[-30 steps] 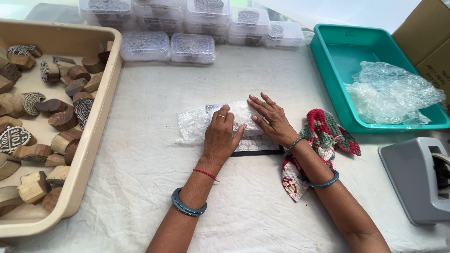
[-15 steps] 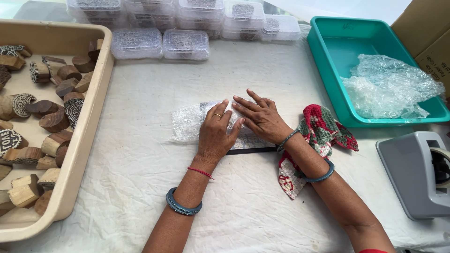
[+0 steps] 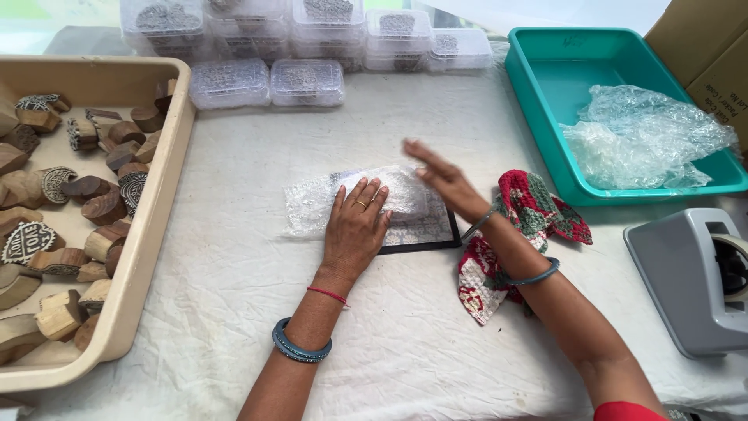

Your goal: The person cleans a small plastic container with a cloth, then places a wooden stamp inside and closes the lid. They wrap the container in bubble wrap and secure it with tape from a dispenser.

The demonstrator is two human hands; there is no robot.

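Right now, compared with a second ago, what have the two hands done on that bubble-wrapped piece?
The right hand has lifted off the bubble-wrapped bundle and now hangs blurred above its right end, fingers spread, holding nothing. The left hand stays pressed flat on the bundle. The bundle, the red patterned cloth, the teal tray and the beige tray of wooden blocks have not shifted on the table.

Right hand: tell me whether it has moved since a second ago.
Yes. The right hand lay flat on the bubble-wrapped bundle beside the left hand; now it is lifted and blurred over the bundle's right end, towards the teal tray.
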